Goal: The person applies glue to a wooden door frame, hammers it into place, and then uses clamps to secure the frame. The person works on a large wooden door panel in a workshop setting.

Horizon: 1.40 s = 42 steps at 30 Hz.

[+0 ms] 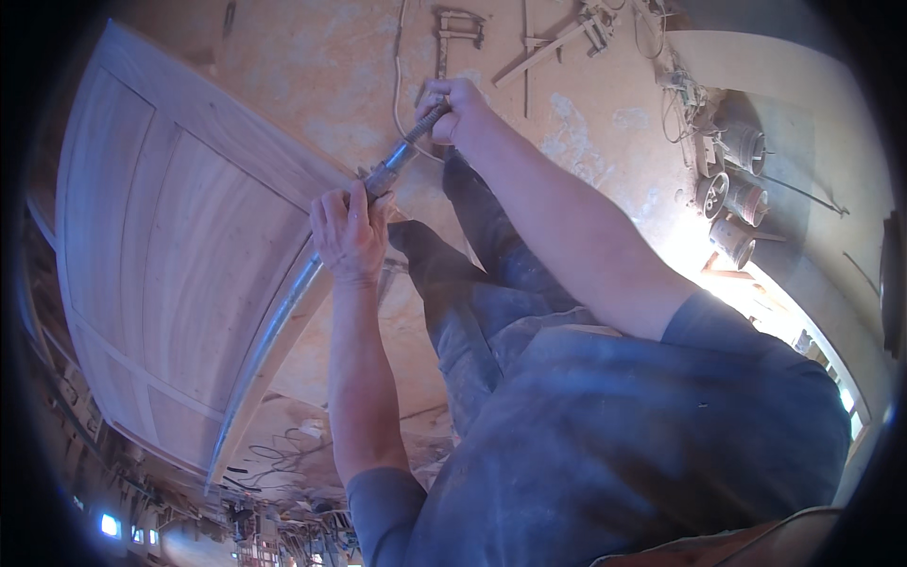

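A long metal bar clamp lies along the near edge of a panelled wooden door, which stands raised at the left. My left hand is closed around the clamp by its sliding head, close to the door's corner. Beyond it the threaded screw sticks out past that corner. My right hand is wrapped round the screw's far end; the handle there is mostly hidden by my fingers. What supports the door underneath is partly hidden.
More clamps lie on the dusty floor ahead, with a wooden-barred one beside them. A pale cable runs across the floor. Several buckets stand at the right. Clutter and loose cords lie at the lower left.
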Each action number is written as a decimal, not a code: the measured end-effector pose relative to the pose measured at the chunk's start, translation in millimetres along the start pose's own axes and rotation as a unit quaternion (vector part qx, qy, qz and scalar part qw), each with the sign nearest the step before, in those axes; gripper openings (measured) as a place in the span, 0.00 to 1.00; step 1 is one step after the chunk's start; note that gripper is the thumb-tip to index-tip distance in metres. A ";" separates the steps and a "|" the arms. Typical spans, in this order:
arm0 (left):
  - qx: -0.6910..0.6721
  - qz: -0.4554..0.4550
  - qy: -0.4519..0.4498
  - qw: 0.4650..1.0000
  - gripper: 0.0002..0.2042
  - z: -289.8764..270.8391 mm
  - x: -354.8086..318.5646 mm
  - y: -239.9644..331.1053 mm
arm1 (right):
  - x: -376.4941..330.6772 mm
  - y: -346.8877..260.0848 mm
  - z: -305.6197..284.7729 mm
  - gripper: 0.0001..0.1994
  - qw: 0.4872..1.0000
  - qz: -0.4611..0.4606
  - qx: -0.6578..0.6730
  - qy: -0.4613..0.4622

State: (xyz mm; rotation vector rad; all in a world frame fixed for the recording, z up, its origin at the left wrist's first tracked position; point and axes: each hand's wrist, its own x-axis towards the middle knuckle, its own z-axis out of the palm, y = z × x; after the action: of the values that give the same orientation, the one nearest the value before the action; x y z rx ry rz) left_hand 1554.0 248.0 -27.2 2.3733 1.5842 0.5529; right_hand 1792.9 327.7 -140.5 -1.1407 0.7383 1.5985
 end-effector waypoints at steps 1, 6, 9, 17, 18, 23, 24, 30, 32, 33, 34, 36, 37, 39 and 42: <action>0.002 -0.001 0.009 1.000 0.18 0.4 -1.8 -1.6 | -17.1 2.5 17.0 0.10 0.995 -0.017 -0.068 0.068; -0.009 -0.008 0.010 1.000 0.17 -2.0 3.0 2.3 | -70.8 -21.9 20.5 0.12 0.958 0.073 -0.275 0.046; -0.011 -0.009 0.005 1.000 0.17 -2.6 3.3 1.9 | -58.1 -32.8 7.3 0.12 0.943 0.038 -0.311 -0.114; -0.019 -0.020 0.000 1.000 0.17 -4.1 3.9 1.2 | -84.7 -41.8 12.4 0.11 0.806 -0.160 -0.499 -0.275; -0.021 -0.024 0.002 0.999 0.17 -4.0 3.1 0.5 | -95.0 -29.5 4.4 0.10 0.844 -0.166 -0.447 -0.245; -0.031 -0.034 -0.005 0.999 0.18 -6.0 4.1 1.5 | -102.0 5.2 28.1 0.07 0.925 -0.242 -0.294 0.003; -0.033 -0.037 -0.008 0.999 0.19 -6.8 4.8 2.5 | -87.2 4.2 27.5 0.10 0.941 -0.257 -0.218 0.001; -0.030 -0.040 -0.005 0.999 0.18 -4.8 2.6 1.1 | -88.1 12.2 29.4 0.26 0.969 -0.221 0.109 0.016; -0.029 -0.040 -0.006 0.999 0.18 -6.8 3.1 0.6 | -90.6 18.7 37.7 0.27 0.959 -0.224 0.164 0.049; -0.029 -0.042 -0.004 0.999 0.19 -6.8 2.7 1.1 | -91.1 19.7 43.2 0.26 0.955 -0.223 0.179 0.075; -0.029 -0.044 -0.002 0.999 0.19 -6.6 1.8 1.1 | -91.9 20.7 45.9 0.25 0.950 -0.224 0.194 0.101; -0.025 -0.036 -0.001 0.999 0.19 -5.6 1.4 -1.6 | -90.7 20.0 44.6 0.22 0.949 -0.218 0.208 0.090; -0.022 -0.032 -0.001 0.999 0.19 -5.3 0.8 -2.6 | -91.2 19.4 44.4 0.20 0.949 -0.214 0.215 0.084; -0.030 -0.022 0.009 0.999 0.19 -5.9 3.2 -1.9 | -90.6 11.3 37.5 0.19 0.961 -0.188 0.199 0.049; -0.036 -0.010 0.020 0.999 0.18 -6.6 1.3 -1.7 | -80.4 9.1 26.1 0.17 0.972 -0.164 0.167 0.005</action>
State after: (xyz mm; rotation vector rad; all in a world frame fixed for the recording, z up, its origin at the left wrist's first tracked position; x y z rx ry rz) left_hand 1550.2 249.7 -21.6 2.3067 1.5745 0.6456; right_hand 1780.7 317.7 -56.9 -0.9648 0.7486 1.1431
